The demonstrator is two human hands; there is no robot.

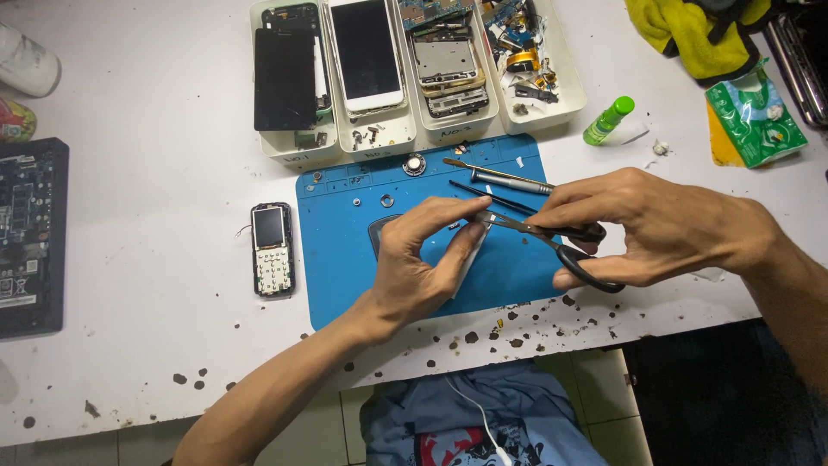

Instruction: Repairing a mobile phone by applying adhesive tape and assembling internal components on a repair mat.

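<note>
Over the blue mat, a thin pale strip was pinched between thumb and fingers of the left hand, held up just above the mat's middle. The black-handled scissors were gripped by the right hand, fingers through the loops, the blades brought in at the strip's upper end, right beside the left fingertips. Whether the blades were already biting could not be told.

The nearest risk was judged to be a nick: the blade tips were set almost touching the left thumb and forefinger, and a small slip could have caught skin. The strip looked light and bendy, so a crooked cut was likely if it was allowed to flex or twist in the pinch. A cut-off scrap could easily have been lost among the loose screws and the small round part lying on the mat.

Just behind the hands, a screwdriver and a thin black tool were lying on the mat; these could have been knocked or rolled by the right knuckles. A small keypad phone was left on the worktop beside the mat, well apart from the scissors, and the white trays of phone parts were placed at the far edge, out of harm's way
</note>
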